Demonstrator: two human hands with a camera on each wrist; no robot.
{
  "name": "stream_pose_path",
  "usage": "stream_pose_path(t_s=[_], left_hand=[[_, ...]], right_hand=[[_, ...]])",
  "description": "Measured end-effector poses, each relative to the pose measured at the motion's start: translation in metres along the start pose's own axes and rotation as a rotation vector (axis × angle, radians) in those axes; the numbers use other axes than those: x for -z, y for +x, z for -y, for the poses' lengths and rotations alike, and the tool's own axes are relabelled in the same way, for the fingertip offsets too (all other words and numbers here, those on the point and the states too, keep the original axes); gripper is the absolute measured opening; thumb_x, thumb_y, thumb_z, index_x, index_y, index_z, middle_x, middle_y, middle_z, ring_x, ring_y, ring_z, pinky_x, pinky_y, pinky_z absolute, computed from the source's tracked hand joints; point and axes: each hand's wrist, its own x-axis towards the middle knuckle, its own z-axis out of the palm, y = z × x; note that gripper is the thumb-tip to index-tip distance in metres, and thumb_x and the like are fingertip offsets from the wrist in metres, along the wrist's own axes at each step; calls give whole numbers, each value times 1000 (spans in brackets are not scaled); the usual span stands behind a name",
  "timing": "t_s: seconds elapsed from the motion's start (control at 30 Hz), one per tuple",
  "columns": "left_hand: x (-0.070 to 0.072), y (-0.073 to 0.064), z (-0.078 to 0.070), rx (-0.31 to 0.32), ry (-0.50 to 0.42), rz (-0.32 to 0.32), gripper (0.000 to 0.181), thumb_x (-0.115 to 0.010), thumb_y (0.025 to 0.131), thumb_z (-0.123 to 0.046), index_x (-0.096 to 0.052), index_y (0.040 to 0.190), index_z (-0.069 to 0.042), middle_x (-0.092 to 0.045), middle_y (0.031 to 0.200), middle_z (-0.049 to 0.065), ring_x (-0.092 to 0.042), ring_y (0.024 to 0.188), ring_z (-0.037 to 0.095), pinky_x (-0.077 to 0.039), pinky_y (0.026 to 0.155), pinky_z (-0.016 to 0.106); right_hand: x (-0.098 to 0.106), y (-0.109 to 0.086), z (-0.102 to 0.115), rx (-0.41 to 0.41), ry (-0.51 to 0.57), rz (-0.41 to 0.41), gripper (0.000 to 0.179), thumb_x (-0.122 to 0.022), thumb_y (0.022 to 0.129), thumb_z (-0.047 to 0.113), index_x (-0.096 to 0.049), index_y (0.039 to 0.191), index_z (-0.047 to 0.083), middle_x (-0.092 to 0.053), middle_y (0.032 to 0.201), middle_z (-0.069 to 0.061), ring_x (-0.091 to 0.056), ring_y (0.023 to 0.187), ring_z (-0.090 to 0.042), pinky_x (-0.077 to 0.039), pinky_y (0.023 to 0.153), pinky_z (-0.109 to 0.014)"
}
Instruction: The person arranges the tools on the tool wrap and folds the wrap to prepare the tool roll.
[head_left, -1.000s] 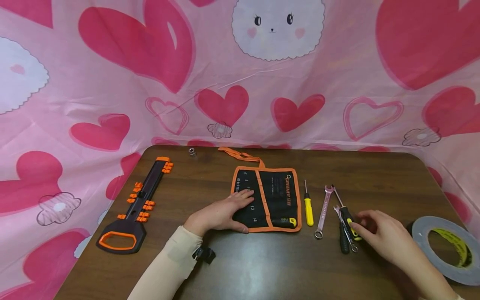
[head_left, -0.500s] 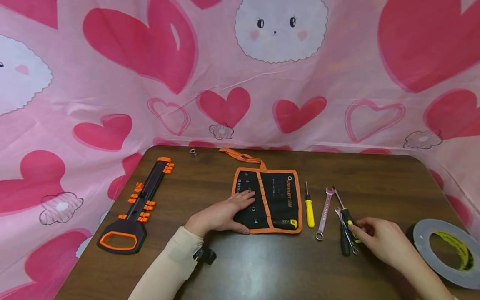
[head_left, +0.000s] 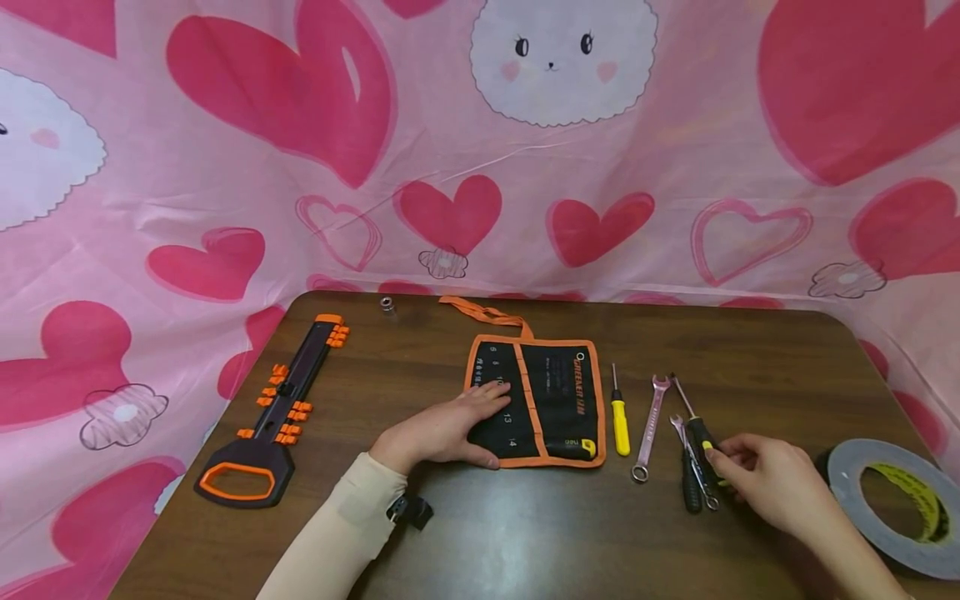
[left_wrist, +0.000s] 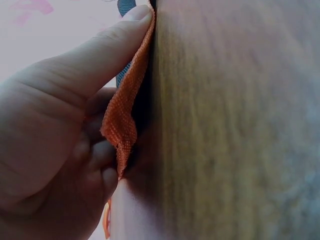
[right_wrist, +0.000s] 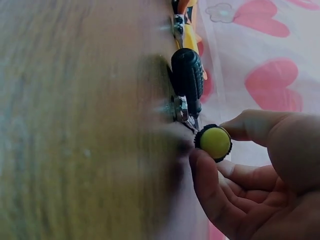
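Observation:
My left hand [head_left: 450, 425] rests with fingers spread on the left part of a black tool pouch [head_left: 558, 379] with orange edging. Its thumb lies along the near orange edge [left_wrist: 125, 110] in the left wrist view. My right hand [head_left: 772, 479] pinches the handle of a black-and-yellow screwdriver [head_left: 699, 433] between thumb and fingers; the shaft points away from me. The round yellow handle end [right_wrist: 215, 142] faces the right wrist camera. Just left of it lie a small wrench [head_left: 703, 479] and a black-handled tool [head_left: 691, 487], partly overlapping.
A pink-tinted combination wrench [head_left: 650, 429] and a yellow screwdriver [head_left: 619, 425] lie between pouch and right hand. A tape roll [head_left: 847, 475] is at the right. An orange-and-black rack with clips [head_left: 281, 417] lies left; a small socket [head_left: 387, 305] stands near the back edge.
My right thumb and fingers have closed on the black-and-yellow screwdriver's handle, and it has shifted slightly to the right. My left hand stays on the pouch.

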Motion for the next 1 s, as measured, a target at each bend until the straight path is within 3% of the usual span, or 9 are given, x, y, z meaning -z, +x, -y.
stream_pose_path(t_s=[0.43, 0.77, 1.0], left_hand=[[-4, 1, 3, -1, 20, -15, 97, -86, 92, -48, -37, 170, -16, -20, 182, -6, -12, 171, 20, -29, 134, 50], [-4, 1, 0, -5, 15, -7, 97, -86, 92, -47, -37, 169, -16, -20, 182, -6, -12, 171, 20, -27, 135, 50], [-3, 1, 2, 4, 13, -3, 98, -86, 91, -48, -36, 170, -17, -19, 182, -7, -11, 171, 20, -27, 135, 50]], right_hand=[[6, 0, 4, 20, 19, -90, 40, -72, 105, 34, -74, 116, -4, -76, 81, 3, -62, 63, -2, -46, 60, -25], [-1, -3, 11, 144, 34, -249, 22, -82, 96, 21, -80, 110, 4, -77, 84, 1, -54, 69, 11, -45, 61, -23], [-4, 0, 23, 214, 66, -253, 20, -85, 94, 16, -81, 111, 7, -77, 85, 1, -56, 68, 8, -48, 59, -22]])
